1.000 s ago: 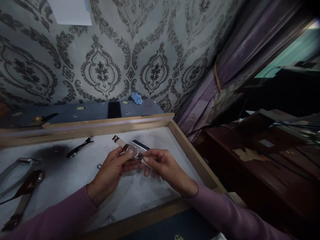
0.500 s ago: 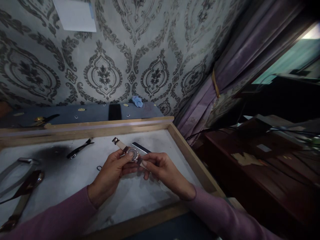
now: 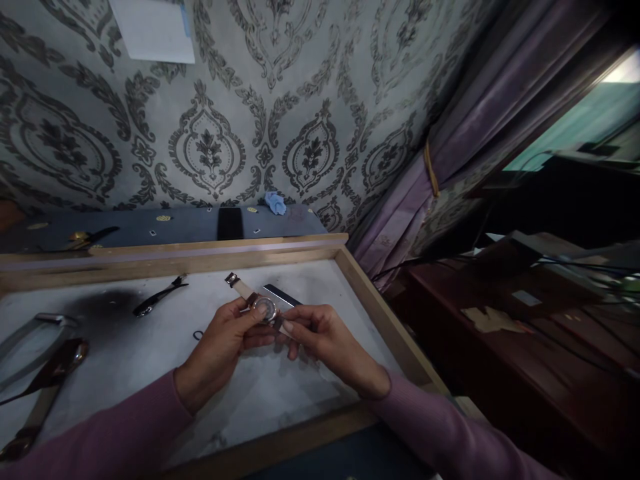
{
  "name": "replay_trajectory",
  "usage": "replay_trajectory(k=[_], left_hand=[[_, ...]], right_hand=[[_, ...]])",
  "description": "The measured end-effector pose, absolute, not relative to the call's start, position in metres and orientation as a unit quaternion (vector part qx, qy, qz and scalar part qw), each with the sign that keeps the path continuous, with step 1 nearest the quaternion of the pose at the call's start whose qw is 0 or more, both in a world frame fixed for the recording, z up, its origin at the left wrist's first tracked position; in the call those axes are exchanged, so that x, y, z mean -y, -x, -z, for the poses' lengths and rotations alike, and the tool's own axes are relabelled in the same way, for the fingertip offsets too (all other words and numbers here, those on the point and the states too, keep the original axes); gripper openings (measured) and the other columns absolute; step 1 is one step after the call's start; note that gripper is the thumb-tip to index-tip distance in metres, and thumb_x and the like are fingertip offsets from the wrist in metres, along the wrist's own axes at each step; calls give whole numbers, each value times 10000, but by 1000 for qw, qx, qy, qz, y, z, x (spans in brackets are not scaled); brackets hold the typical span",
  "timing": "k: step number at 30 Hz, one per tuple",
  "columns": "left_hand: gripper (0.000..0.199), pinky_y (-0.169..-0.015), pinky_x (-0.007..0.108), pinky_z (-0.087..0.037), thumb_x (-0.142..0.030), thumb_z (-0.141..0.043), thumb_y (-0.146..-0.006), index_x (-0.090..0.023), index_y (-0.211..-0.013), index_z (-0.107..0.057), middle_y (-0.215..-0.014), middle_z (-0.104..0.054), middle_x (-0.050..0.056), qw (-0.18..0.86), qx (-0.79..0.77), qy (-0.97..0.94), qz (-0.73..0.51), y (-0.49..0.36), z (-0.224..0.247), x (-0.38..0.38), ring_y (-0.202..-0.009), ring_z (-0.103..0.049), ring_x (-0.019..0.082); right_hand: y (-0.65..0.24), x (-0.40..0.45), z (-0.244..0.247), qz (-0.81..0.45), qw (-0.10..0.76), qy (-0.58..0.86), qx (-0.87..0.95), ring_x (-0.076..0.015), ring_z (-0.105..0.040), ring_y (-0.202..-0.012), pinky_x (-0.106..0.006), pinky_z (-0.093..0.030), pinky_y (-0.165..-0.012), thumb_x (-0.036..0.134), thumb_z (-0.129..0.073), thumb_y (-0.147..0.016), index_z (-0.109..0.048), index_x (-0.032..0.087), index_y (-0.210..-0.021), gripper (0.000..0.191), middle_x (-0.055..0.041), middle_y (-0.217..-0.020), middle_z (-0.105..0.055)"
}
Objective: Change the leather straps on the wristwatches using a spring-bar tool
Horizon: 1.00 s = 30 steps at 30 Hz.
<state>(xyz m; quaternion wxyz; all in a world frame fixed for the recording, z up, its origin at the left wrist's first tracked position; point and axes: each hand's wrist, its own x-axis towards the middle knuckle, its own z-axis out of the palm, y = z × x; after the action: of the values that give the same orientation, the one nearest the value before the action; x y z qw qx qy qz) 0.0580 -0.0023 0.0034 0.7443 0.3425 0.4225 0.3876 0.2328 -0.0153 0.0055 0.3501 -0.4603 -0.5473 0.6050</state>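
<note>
1. The round wristwatch (image 3: pixel 265 310), its metal rim glossy, is held above the pale, smudged floor of the wooden tray (image 3: pixel 370 303); places below are given clockwise from it, twelve being the top of the view.
2. Its case is gripped by the left hand (image 3: pixel 220 340), the thumb laid over the face, the fingers curled beneath.
3. The strap near the case is pinched narrowly by the right hand (image 3: pixel 327 337).
4. The strap's free length, pale inside and brown near the case, is stretched toward ten o'clock and ended by a shiny buckle (image 3: pixel 231 279).
5. A slim, straight dark bar (image 3: pixel 281 295) is seen at one o'clock, partly hidden by the right hand.
6. At nine, a glossy black strap (image 3: pixel 160 297) is laid diagonally; a small dark loop (image 3: pixel 199 335) is seen nearer, toward eight.
7. Crumpled blue cloth (image 3: pixel 275 203) is set at twelve, beyond the tray's wooden rim.
</note>
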Motion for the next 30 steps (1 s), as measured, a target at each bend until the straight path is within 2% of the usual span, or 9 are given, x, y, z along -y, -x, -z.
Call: replay_trajectory(k=[17,23,30], left_hand=[[344,-635,231,-560,-372,-812,-658,-128,-846,-659,-827,-740,78,752,-417,-322,-397,-59,-4,3,-690,-697,163],[322,-632,219,-557,-366,-802,-678,-135,-847,-655,-812,-743,70,758,-410,-324,-391,-59,-2,2,-680,-703,158],[302,-631,225,-557,-351,-798,-682,-136,-834,-650,-812,-743,68,758,-409,-324,-392,-59,-4,2,-673,-707,160]], right_hand=[[-234,15,-6,-616,348,467,531,-73,-550,-469,-180,-245,-375,431,-675,-775,-675,126,-859,317,-33,-704,-666],[-233,15,-8,-621,345,468,526,-70,-556,-473,-176,-247,-379,444,-681,-757,-664,126,-819,325,-32,-711,-663],[-233,14,-5,-619,347,466,528,-65,-558,-479,-167,-261,-380,449,-675,-768,-670,121,-855,339,-33,-718,-663]])
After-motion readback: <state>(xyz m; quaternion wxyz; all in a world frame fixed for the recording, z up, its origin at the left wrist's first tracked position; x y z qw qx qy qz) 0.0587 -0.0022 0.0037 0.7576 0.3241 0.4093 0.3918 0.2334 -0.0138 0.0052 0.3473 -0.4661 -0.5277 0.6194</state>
